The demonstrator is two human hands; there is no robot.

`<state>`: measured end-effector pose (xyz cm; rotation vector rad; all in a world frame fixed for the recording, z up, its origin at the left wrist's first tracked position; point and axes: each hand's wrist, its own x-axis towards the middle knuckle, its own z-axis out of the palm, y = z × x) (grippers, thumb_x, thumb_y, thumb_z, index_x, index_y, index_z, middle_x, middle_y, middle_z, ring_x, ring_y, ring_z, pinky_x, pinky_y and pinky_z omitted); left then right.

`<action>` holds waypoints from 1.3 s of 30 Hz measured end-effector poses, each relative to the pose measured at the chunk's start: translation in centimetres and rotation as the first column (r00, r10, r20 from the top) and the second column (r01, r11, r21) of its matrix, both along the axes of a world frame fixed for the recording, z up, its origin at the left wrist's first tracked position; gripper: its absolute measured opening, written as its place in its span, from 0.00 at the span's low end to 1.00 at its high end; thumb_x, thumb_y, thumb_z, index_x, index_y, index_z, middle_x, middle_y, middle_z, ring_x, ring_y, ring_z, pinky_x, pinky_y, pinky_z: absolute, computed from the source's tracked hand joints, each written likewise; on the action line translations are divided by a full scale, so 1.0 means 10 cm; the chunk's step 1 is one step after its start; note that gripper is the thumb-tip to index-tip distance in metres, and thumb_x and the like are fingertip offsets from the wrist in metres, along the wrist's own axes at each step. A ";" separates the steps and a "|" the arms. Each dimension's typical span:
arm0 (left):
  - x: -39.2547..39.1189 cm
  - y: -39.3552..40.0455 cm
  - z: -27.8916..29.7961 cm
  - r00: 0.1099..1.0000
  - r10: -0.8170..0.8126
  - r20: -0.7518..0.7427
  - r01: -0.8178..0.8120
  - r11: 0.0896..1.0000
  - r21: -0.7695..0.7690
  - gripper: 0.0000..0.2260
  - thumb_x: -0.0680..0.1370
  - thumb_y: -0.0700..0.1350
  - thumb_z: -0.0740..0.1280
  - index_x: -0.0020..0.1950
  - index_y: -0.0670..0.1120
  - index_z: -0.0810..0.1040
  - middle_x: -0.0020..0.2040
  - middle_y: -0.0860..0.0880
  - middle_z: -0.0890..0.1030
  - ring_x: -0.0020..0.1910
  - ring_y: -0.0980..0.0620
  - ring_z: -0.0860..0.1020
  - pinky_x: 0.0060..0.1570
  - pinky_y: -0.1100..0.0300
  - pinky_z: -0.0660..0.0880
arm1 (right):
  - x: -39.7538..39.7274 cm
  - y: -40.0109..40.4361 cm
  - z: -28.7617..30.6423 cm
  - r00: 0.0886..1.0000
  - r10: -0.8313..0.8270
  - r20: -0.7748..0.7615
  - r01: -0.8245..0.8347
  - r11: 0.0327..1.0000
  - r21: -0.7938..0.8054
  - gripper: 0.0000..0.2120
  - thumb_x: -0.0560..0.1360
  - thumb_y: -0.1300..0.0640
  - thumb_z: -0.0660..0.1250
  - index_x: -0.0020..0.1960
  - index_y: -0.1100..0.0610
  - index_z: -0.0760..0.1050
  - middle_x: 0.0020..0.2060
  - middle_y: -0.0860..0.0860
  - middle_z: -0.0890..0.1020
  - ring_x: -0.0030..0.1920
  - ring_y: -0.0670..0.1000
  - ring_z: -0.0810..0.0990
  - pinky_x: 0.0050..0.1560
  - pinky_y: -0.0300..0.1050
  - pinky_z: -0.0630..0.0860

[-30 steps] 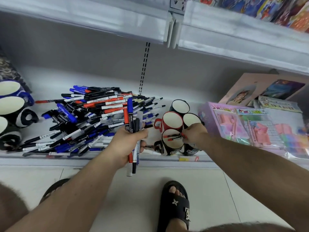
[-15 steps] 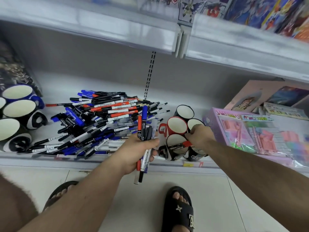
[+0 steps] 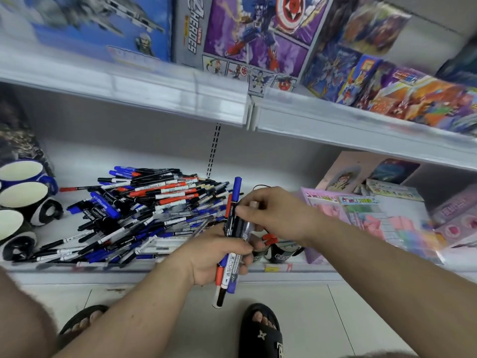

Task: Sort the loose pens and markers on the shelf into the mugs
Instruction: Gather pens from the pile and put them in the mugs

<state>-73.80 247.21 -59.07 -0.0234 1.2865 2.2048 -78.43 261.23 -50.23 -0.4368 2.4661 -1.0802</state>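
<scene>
Head view: marker bundle in hand, mugs largely covered.

The left hand (image 3: 216,257) is clenched around a bundle of slim plastic markers in blue, red and black (image 3: 232,244), held upright in front of the white shelf ledge (image 3: 154,273). The right hand (image 3: 276,215) pinches the upper end of one marker in that bundle. Judged light, rigid and smooth-barrelled, these will slide against each other; grip one mid-barrel. The loose pile of blue, red and black pens (image 3: 144,210) lies on the shelf, left of the hands. The dark ceramic mugs (image 3: 281,251) sit beneath the right wrist, their openings hidden. Frame edges are blurred.
</scene>
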 end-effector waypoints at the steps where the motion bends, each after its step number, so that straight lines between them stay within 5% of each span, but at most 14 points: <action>1: 0.02 0.01 0.02 1.000 -0.010 -0.002 0.010 1.000 0.023 0.13 0.67 0.34 0.67 0.50 0.39 0.76 0.41 0.43 0.83 0.30 0.51 0.77 0.29 0.59 0.75 | 0.03 0.01 0.02 1.000 -0.010 -0.027 0.010 1.000 0.013 0.09 0.77 0.51 0.70 0.47 0.56 0.82 0.34 0.49 0.79 0.32 0.43 0.74 0.33 0.34 0.72; 4: 0.07 -0.01 0.08 0.998 -0.054 -0.020 0.055 0.997 0.061 0.15 0.68 0.33 0.69 0.54 0.42 0.80 0.47 0.42 0.84 0.34 0.48 0.80 0.32 0.58 0.77 | 0.07 0.08 0.05 0.995 -0.098 -0.017 0.097 0.995 -0.039 0.09 0.79 0.55 0.68 0.47 0.59 0.82 0.30 0.48 0.77 0.28 0.41 0.73 0.31 0.33 0.70; 7: 0.11 -0.02 0.14 1.000 -0.019 0.017 0.017 0.994 0.104 0.12 0.69 0.35 0.68 0.47 0.45 0.87 0.50 0.42 0.85 0.38 0.47 0.83 0.36 0.55 0.80 | 0.08 0.15 0.04 0.969 -0.245 -0.023 0.240 0.962 -0.131 0.08 0.80 0.56 0.67 0.48 0.59 0.82 0.27 0.44 0.76 0.25 0.40 0.70 0.31 0.35 0.67; 12: 0.14 -0.02 0.10 0.984 0.126 0.128 -0.143 0.979 0.142 0.14 0.78 0.31 0.59 0.56 0.42 0.81 0.45 0.40 0.85 0.39 0.45 0.85 0.38 0.53 0.83 | 0.00 0.38 0.06 0.855 -0.517 0.044 0.490 0.777 -0.394 0.03 0.76 0.61 0.71 0.50 0.60 0.79 0.32 0.53 0.79 0.28 0.49 0.72 0.31 0.43 0.71; 16: 0.11 -0.01 -0.01 0.964 0.198 0.178 -0.226 0.962 0.155 0.14 0.80 0.33 0.60 0.63 0.40 0.78 0.53 0.42 0.85 0.44 0.46 0.85 0.43 0.53 0.83 | -0.20 0.74 0.06 0.744 -0.665 0.058 0.602 0.630 -0.491 0.02 0.76 0.66 0.69 0.46 0.62 0.78 0.33 0.57 0.78 0.31 0.51 0.74 0.34 0.44 0.73; 18: 0.08 0.00 -0.07 0.946 0.244 0.213 -0.280 0.946 0.160 0.15 0.80 0.34 0.60 0.65 0.40 0.77 0.56 0.42 0.84 0.48 0.45 0.85 0.47 0.50 0.83 | -0.38 0.99 -0.07 0.690 -0.722 -0.050 0.642 0.643 -0.419 0.04 0.76 0.67 0.69 0.51 0.64 0.79 0.36 0.57 0.80 0.34 0.53 0.78 0.38 0.45 0.77; 22: 0.06 0.07 -0.15 0.947 0.243 0.209 -0.274 0.952 0.134 0.16 0.81 0.33 0.59 0.66 0.43 0.76 0.58 0.44 0.83 0.56 0.44 0.83 0.55 0.45 0.78 | -0.74 1.40 -0.55 0.730 -0.552 -0.402 0.637 0.763 0.110 0.11 0.75 0.60 0.69 0.56 0.58 0.83 0.49 0.56 0.85 0.50 0.59 0.83 0.55 0.55 0.80; 26: -0.01 0.08 -0.20 0.952 0.241 0.191 -0.263 0.960 0.098 0.15 0.81 0.33 0.58 0.65 0.42 0.77 0.58 0.45 0.84 0.55 0.46 0.83 0.55 0.47 0.78 | -1.01 1.45 -0.99 0.796 -0.411 -0.445 0.593 0.677 0.437 0.09 0.77 0.60 0.65 0.53 0.57 0.83 0.50 0.54 0.84 0.49 0.55 0.81 0.50 0.43 0.78; 30: -0.10 0.08 -0.28 0.928 0.275 0.251 -0.297 0.953 0.057 0.13 0.81 0.35 0.60 0.63 0.39 0.77 0.48 0.46 0.86 0.40 0.50 0.83 0.45 0.55 0.81 | -1.09 1.39 -1.38 0.814 -0.463 -0.351 0.581 0.651 0.489 0.09 0.76 0.63 0.64 0.52 0.58 0.82 0.47 0.54 0.83 0.41 0.51 0.77 0.33 0.37 0.69; 39: -0.21 0.17 -0.46 0.922 0.253 0.292 -0.277 0.960 0.043 0.12 0.79 0.35 0.61 0.51 0.42 0.85 0.52 0.47 0.85 0.40 0.53 0.82 0.48 0.56 0.79 | -1.11 1.32 -1.77 0.871 -0.481 -0.104 0.466 0.739 0.486 0.10 0.73 0.61 0.72 0.54 0.54 0.83 0.53 0.51 0.83 0.48 0.52 0.80 0.44 0.39 0.75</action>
